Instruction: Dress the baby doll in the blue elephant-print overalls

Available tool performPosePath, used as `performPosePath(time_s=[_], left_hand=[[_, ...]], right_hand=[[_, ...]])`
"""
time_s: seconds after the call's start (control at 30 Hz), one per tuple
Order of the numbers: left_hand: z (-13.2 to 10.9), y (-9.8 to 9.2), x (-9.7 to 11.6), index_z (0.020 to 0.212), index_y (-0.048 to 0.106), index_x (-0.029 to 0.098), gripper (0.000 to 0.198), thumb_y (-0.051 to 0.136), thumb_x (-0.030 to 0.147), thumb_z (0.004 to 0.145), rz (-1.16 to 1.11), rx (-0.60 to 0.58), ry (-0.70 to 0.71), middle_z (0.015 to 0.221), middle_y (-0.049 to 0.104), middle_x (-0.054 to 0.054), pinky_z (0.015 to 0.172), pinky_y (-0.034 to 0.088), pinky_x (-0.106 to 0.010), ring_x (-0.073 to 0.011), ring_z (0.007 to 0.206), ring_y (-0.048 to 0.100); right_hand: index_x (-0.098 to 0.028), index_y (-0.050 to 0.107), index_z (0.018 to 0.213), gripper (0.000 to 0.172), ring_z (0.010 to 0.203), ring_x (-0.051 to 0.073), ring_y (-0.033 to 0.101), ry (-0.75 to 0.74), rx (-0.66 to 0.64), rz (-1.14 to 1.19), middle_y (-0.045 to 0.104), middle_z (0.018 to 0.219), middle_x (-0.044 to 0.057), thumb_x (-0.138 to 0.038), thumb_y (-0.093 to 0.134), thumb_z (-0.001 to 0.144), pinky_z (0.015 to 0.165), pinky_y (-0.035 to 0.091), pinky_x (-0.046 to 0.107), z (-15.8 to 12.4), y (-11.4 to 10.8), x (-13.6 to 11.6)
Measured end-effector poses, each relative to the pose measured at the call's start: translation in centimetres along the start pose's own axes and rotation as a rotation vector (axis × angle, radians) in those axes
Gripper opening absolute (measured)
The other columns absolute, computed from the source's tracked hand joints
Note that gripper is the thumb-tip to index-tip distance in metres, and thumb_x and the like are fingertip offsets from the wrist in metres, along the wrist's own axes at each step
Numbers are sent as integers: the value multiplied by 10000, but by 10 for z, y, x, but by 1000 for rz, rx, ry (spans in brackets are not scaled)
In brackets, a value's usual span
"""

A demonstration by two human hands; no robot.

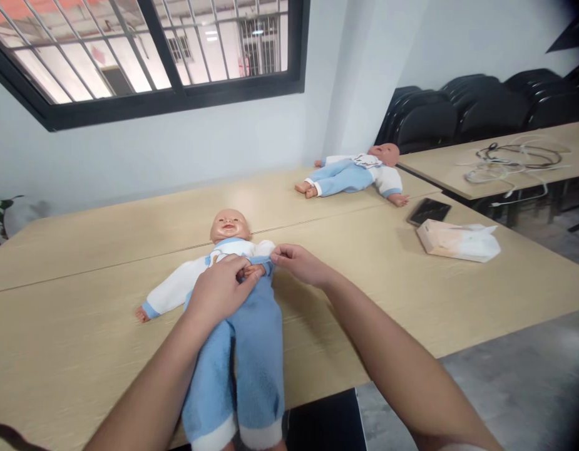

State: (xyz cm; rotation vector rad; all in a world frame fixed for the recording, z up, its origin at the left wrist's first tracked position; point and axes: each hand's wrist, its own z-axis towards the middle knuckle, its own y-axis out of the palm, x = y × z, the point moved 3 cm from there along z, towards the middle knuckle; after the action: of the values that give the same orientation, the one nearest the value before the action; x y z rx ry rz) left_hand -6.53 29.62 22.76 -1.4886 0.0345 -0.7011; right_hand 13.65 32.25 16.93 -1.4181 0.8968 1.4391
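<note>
A baby doll (pixel 254 313) lies face up on the wooden table, its head away from me and its legs reaching over the near edge. It wears a white top with light blue cuffs and light blue trousers with white hems. My left hand (pixel 221 285) rests across its belly, fingers closed round the doll's small hand (pixel 254 270). Between thumb and fingers, my right hand (pixel 296 262) pinches the sleeve (pixel 266 258) of that same bent arm near its blue cuff. The doll's other arm (pixel 171 290) stretches out to the left on the tabletop.
A second, similarly dressed doll (pixel 352 172) lies at the back right. Near it are a dark phone (pixel 428 212) and a tissue pack (pixel 439 241). Coiled cables (pixel 514 156) lie on another table, with stacked black chairs (pixel 425 119) behind. A barred window (pixel 176 50) is above.
</note>
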Motion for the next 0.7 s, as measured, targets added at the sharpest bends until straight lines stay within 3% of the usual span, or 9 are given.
performPosePath(time_s=[0.13,0.33,0.53,0.7], left_hand=[[-4,3,9,860,605,246,340,478,523,1010,178,13,-13,930,672,-25,640,286,-328,-233,850,609],[-3,12,13,916,626,245,343,499,553,997,306,-5,-74,945,687,-38,620,245,-332,-251,807,617],[2,12,9,800,542,229,333,507,500,990,153,17,9,828,626,-17,634,297,-327,-203,739,550],[-1,1,2,744,482,223,324,535,443,976,-99,32,58,718,551,20,642,326,-310,-168,681,484]], right_hand=[[-193,577,802,318,723,139,441,-58,98,14,503,759,-27,-496,622,885,710,358,294,1,5,-3],[-201,622,763,209,849,169,505,-188,246,-232,566,835,7,-365,591,888,804,386,313,2,15,-10],[-193,581,787,298,739,141,469,-17,184,166,526,756,-30,-478,635,852,737,382,289,6,6,7],[-182,608,808,358,754,136,489,22,132,284,568,773,-29,-526,709,819,768,393,282,6,-3,14]])
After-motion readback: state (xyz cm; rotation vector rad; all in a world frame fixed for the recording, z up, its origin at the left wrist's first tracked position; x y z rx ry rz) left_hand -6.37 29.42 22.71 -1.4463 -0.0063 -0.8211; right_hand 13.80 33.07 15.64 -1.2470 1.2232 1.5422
